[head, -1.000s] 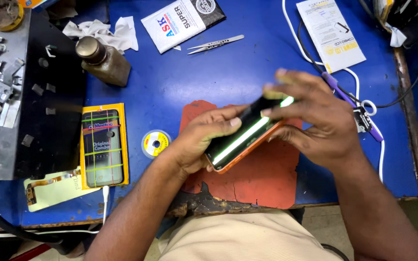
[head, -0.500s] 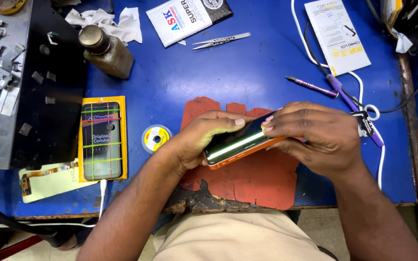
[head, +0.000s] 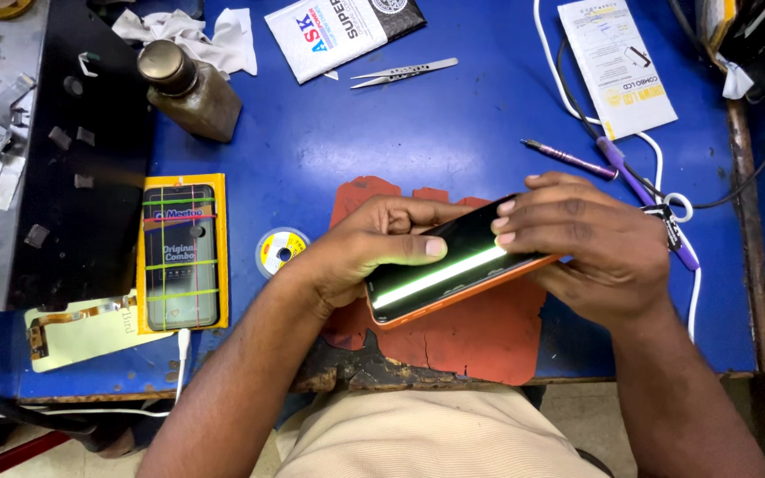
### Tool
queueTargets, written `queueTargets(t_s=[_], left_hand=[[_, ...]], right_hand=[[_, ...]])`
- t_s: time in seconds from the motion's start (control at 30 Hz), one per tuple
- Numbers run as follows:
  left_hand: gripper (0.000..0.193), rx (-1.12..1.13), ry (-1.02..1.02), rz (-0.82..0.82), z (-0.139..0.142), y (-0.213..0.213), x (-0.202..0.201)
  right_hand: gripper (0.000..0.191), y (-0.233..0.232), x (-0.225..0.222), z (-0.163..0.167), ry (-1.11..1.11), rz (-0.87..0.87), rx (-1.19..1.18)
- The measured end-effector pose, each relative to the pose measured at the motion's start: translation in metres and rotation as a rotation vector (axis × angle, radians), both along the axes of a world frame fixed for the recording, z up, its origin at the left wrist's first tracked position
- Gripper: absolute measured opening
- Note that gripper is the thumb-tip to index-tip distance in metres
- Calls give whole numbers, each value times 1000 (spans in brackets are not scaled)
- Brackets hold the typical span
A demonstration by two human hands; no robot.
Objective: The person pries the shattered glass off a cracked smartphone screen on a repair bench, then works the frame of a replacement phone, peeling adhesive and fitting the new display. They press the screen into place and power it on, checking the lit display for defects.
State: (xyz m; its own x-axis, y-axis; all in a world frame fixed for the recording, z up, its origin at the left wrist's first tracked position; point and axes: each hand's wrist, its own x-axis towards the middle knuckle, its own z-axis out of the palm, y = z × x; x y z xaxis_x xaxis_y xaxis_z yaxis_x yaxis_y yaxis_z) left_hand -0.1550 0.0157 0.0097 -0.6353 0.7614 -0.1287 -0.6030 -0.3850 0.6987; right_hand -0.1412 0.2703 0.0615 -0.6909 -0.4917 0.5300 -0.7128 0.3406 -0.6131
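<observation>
Nearest the camera, both hands hold an orange-edged smartphone (head: 453, 270) just above a worn red mat (head: 471, 336) at the near edge of the blue tabletop (head: 453, 133); the left hand (head: 356, 252) has its fingers closed around the phone's left end, thumb lying across the dark glass; the right hand (head: 595, 248) cups the right end from beneath, its fingertips (head: 508, 221) pressed flat on the screen, so both sets of fingers are gripping the phone; a bright strip of reflected light runs along the glass. Just left of the left wrist lies a small roll of tape (head: 281, 250); further left sits a boxed replacement screen in a yellow pack (head: 181, 255), beside a black tray (head: 81, 177). Right of the right hand lie a purple-handled tool (head: 568, 159) and a white cable (head: 657, 168). Farther off stand a brown bottle (head: 189, 88) with a crumpled white cloth (head: 197, 35) behind it, metal tweezers (head: 405, 73), and a white leaflet (head: 617, 62).
</observation>
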Motion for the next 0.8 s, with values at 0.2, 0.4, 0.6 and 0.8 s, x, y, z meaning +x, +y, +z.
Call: queueTargets(t_s=[0.2, 0.4, 0.6, 0.8], left_hand=[[67, -26, -29, -20, -1, -2, -1], [69, -3, 59, 12, -2, -2, -1], [64, -161, 319, 382, -3, 1, 4], [62, -143, 450, 282, 0, 5, 6]], right_hand=[[26, 3, 4, -4, 25, -9, 28], [29, -1, 3, 3, 9, -48, 72], [53, -1, -1, 5, -567, 41, -475], [53, -4, 1, -20, -584, -183, -476]])
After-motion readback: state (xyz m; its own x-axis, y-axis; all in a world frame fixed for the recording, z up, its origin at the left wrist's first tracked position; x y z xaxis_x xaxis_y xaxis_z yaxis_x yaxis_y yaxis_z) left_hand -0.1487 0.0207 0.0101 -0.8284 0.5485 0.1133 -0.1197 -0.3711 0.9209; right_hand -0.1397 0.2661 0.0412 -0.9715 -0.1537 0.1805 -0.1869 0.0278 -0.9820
